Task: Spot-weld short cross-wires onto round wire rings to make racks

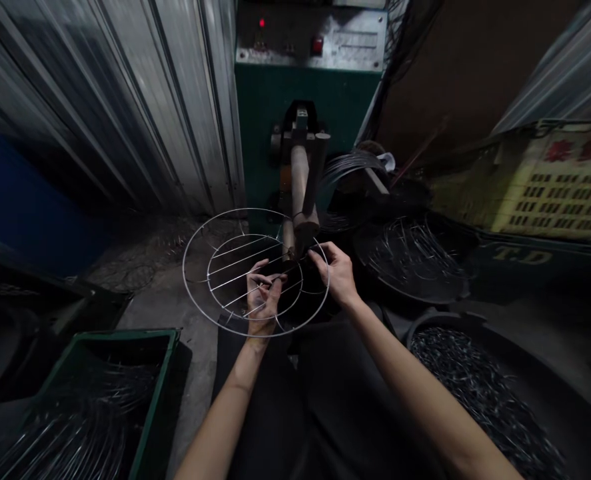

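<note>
A round wire rack (240,284), with an outer ring, a smaller inner ring and several parallel bars, is held level in front of a welding machine (295,87). My left hand (264,293) comes up from beneath, its fingers among the bars and the thumb closed near the inner ring. My right hand (336,272) is at the rack's right side, thumb and forefinger pinched together beside the outer ring; what lies between the fingertips is too dark to make out. Just above the rack's far right part stand the machine's electrode arms (300,180).
A green crate (168,360) of bent wires sits at lower left. On the right are a dark basin (410,280) of wire pieces, a tub (475,380) of small metal parts and a yellow crate (550,187). Corrugated metal sheeting (175,87) stands behind, left of the machine.
</note>
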The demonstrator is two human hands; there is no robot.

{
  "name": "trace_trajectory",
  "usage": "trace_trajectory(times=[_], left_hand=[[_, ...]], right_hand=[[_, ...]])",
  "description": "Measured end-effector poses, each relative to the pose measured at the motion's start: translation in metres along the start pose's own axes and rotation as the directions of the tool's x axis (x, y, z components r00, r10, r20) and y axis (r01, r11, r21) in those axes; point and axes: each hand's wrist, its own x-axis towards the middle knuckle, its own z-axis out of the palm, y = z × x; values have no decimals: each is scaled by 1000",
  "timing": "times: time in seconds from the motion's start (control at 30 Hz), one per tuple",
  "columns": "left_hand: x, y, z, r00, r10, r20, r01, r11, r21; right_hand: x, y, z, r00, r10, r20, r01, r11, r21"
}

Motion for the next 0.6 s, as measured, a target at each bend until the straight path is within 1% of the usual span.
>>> trace_trajectory(times=[0.13, 0.27, 0.37, 0.43, 0.5, 0.57, 0.6], left_hand=[[2, -4, 0, 1000, -5, -11, 4, 1000, -11], [2, -3, 0, 1000, 13, -14, -14, 1000, -26], [0, -1, -2, 1000, 13, 17, -13, 999, -43], [-4, -2, -10, 998, -23, 54, 26, 998, -49], [-9, -5, -20, 993, -96, 65, 101, 992, -80], [-8, -8, -31, 978, -204, 52, 210, 966, -151], [-5, -9, -35, 962, -268, 51, 272, 941, -203]], right_hand=[[2, 2, 3, 1000, -9, 5, 9, 1000, -5], [7, 2, 7, 1000, 28, 0, -28, 1000, -4], [4, 3, -2, 999, 21, 24, -21, 1000, 3], [-8, 2, -15, 999, 9, 40, -9, 1000, -2], [-28, 0, -29, 997, 16, 77, -14, 1000, -22], [-48, -3, -38, 979, 62, 194, -60, 998, -13], [-57, -5, -39, 972, 77, 220, -82, 997, 10]])
